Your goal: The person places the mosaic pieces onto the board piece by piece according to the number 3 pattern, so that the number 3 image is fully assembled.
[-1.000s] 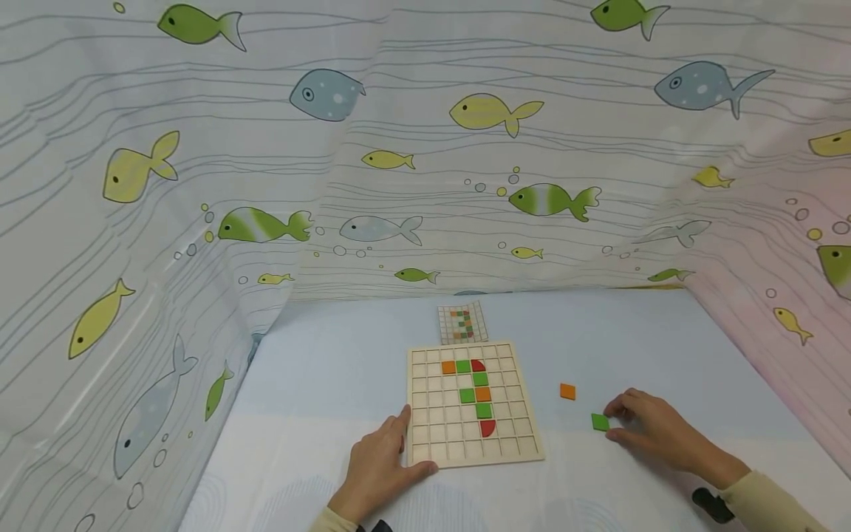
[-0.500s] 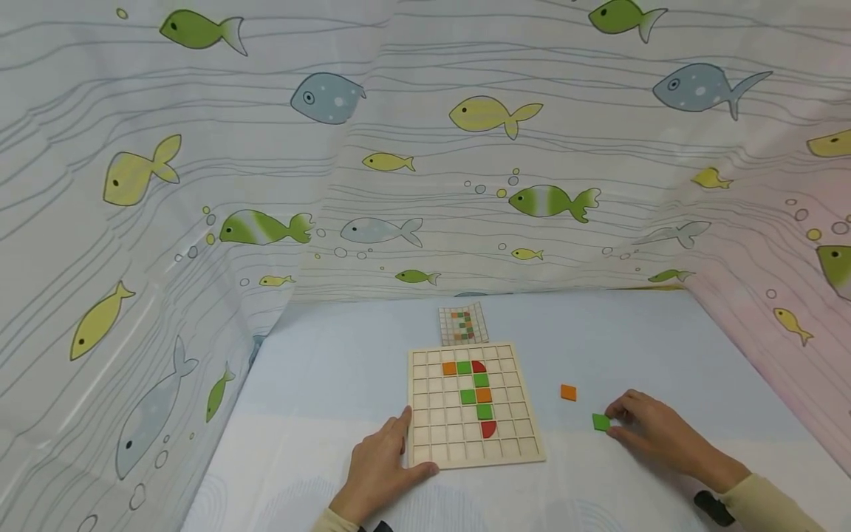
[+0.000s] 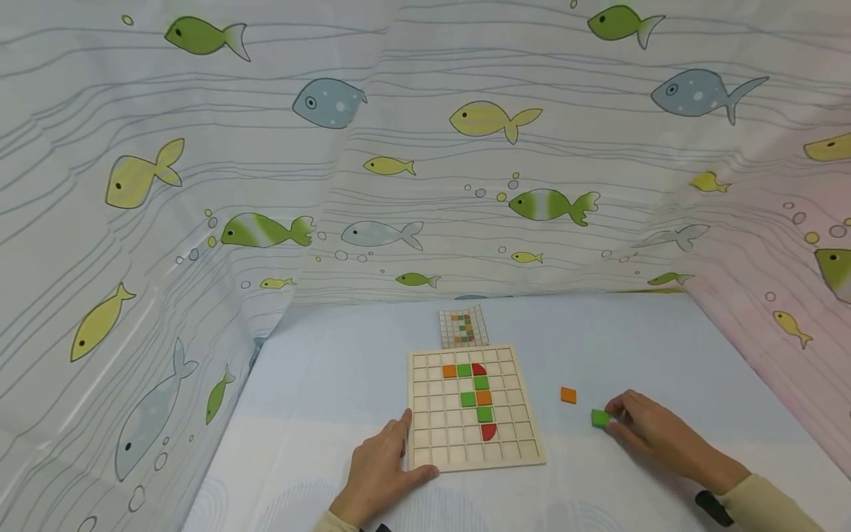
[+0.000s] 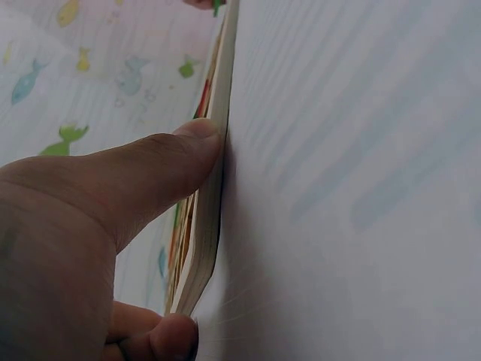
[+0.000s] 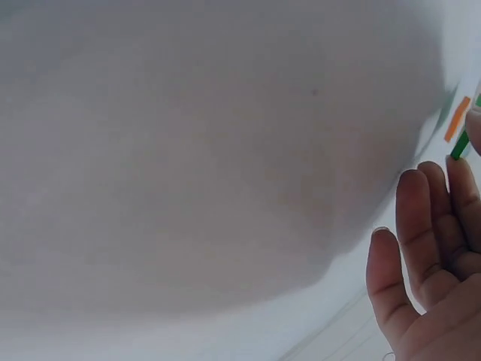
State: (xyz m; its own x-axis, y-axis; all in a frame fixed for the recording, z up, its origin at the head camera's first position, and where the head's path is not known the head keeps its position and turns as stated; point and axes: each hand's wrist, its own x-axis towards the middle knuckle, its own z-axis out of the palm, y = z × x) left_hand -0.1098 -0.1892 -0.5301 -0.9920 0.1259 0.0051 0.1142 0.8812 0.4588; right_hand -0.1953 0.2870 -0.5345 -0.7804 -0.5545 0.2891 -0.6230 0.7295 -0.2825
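Observation:
A square wooden grid board lies on the table, with orange and green square tiles and red quarter-round tiles in some of its cells. Its near left corner is held by my left hand, the thumb along the near edge and the fingers at the left side. To the right of the board, my right hand pinches a green square tile by its right side between thumb and forefinger. In the right wrist view only a sliver of this green tile shows at the fingertips.
A small card printed with a grid and coloured shapes lies behind the board. One loose orange tile rests between the board and my right hand. Fish-patterned cloth walls enclose the table at the back and sides.
My right hand stays in place, while the green tile it pinches has tipped and risen slightly. The left hand keeps its hold on the board. The head view has shifted a little.

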